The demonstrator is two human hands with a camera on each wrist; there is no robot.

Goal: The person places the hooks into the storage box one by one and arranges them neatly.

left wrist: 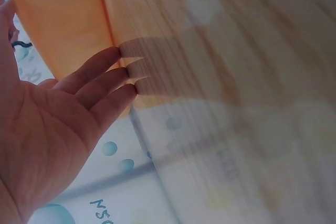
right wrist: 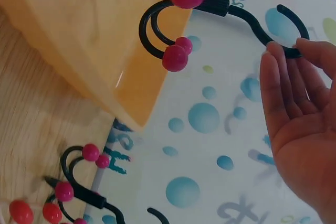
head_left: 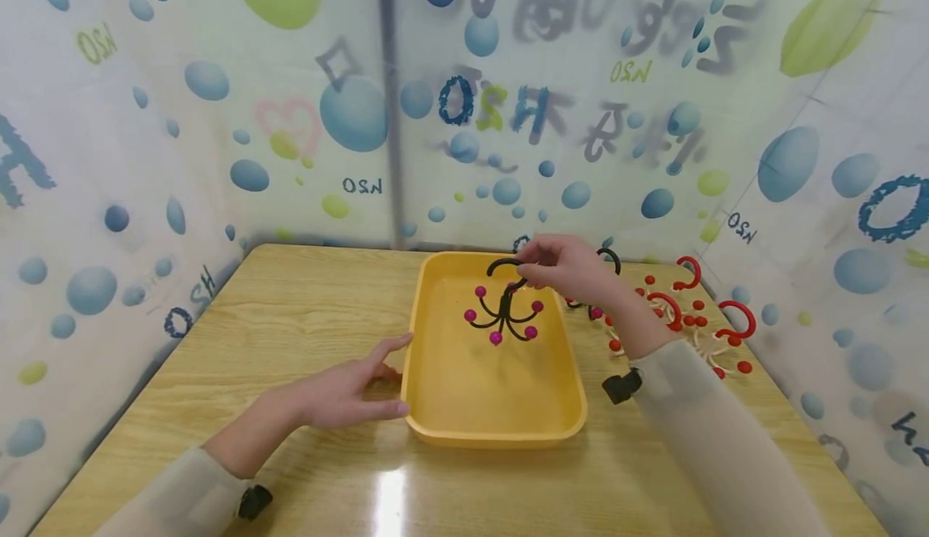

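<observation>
Nearest, two pale sleeves [head_left: 177,497] are cut off by the lower edge of the head view, with a small black fitting [head_left: 255,502] at each wrist. Beneath everything lies the wood-grained bench [head_left: 319,303], washed by glare near the yellow tray [head_left: 493,396]. The left hand [head_left: 348,392] is spread against the tray's left side, thumb and fingers apart and fairly straight; some fingers are hidden behind the others in the head view, though the left wrist view shows three tips at the tray's wall.

Over the far half of the tray hangs a black hook [head_left: 504,307] with branching arms tipped in pink balls, its shadow blurred on the tray's floor. The right hand [head_left: 569,267] pinches its curved top between thumb and fingers, covering part of that curve and the tray's far right corner. In the right wrist view the upper arms run out of frame.

Right of the tray, a second black hook [right wrist: 89,196] is partly covered by the right hand in the head view. Farther right of it stand red-topped hooks [head_left: 739,337]; three curves show, but their pale, red-balled branches overlap too much to separate. Behind the tray rises a spotted backdrop [head_left: 464,37], its grey lettering blurred.
</observation>
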